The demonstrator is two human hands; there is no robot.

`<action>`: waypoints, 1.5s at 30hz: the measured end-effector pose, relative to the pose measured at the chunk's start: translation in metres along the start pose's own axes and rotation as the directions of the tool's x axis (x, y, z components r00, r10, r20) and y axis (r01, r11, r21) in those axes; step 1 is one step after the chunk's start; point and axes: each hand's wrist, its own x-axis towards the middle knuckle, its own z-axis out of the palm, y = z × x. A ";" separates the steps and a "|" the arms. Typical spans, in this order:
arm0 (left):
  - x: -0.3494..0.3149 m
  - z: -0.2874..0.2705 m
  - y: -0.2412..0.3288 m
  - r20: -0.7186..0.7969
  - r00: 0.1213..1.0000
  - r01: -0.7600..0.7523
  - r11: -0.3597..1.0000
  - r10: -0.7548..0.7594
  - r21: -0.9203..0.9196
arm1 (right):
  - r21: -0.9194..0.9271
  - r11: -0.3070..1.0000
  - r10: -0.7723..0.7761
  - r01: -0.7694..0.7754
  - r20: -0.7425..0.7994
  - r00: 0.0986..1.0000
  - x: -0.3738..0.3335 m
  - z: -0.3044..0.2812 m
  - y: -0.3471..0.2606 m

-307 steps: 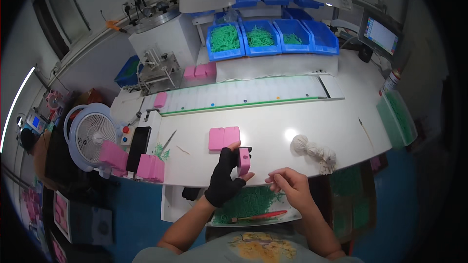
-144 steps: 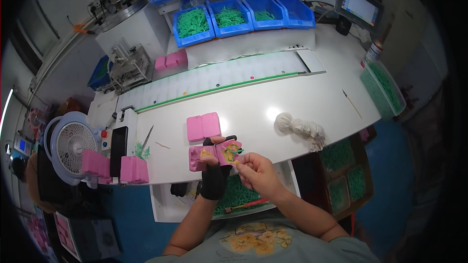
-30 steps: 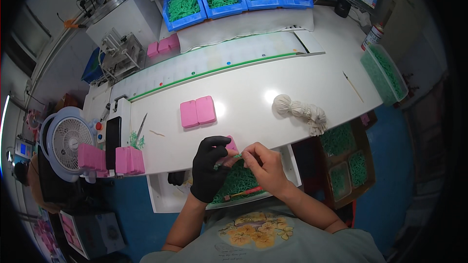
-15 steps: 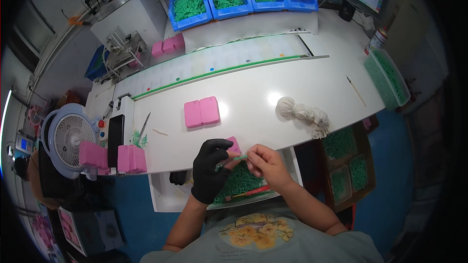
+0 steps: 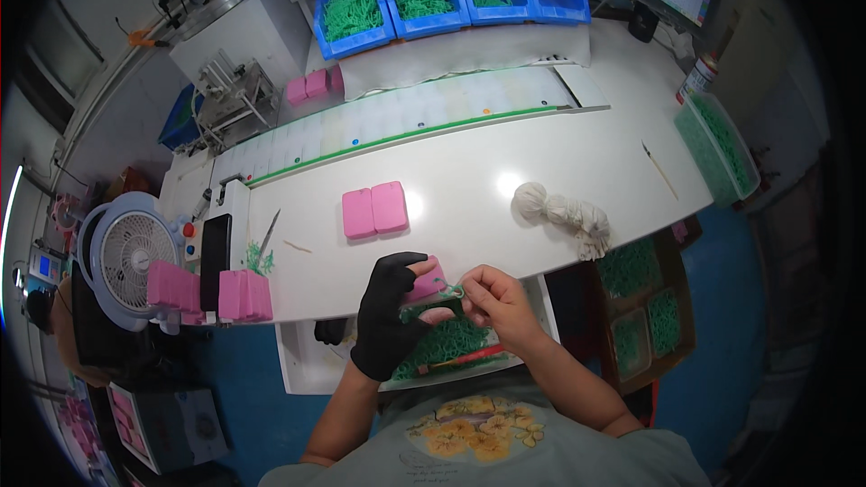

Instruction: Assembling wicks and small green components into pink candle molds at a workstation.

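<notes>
My left hand [image 5: 390,316], in a black glove with bare thumb and forefinger tips, is over the table's front edge. Its thumb and forefinger are spread apart. Beside that forefinger lies a pink block [image 5: 427,280], partly covered by the glove. My right hand [image 5: 494,305], bare, pinches a small, thin, curled green plastic piece [image 5: 454,290] just right of the left fingertips. Under both hands, an open white drawer [image 5: 302,370] holds a heap of similar green pieces [image 5: 460,334] and a red-handled brush [image 5: 465,361].
Two pink blocks [image 5: 374,210] sit mid-table, with a bundled cloth [image 5: 559,212] to their right. Tweezers [image 5: 271,229] lie at left near stacked pink blocks [image 5: 244,296] and a fan [image 5: 135,252]. Behind runs a conveyor [image 5: 388,124] below blue bins [image 5: 356,36].
My left thumb and forefinger have parted from the green piece, which stays in my right fingers. More of the pink block shows. Coloured dots on the conveyor have shifted left.
</notes>
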 end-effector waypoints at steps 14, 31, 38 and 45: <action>-0.006 -0.002 -0.007 0.058 0.998 -0.025 0.995 0.019 0.095 | -0.601 0.717 -0.423 0.353 0.026 0.906 -0.007 0.011 -0.007; 0.003 -0.022 -0.012 0.057 0.990 -0.141 0.932 0.129 0.334 | -0.643 0.659 -0.544 0.391 -0.048 0.838 -0.007 -0.003 -0.048; -0.004 -0.022 -0.038 0.240 0.970 -0.152 0.875 0.042 0.459 | -0.732 0.515 -0.841 0.446 -0.331 0.428 -0.049 -0.094 -0.118; 0.010 -0.008 -0.063 0.355 0.933 -0.208 0.885 0.053 0.416 | -0.904 0.359 -0.930 0.233 -0.368 0.006 -0.104 -0.201 -0.160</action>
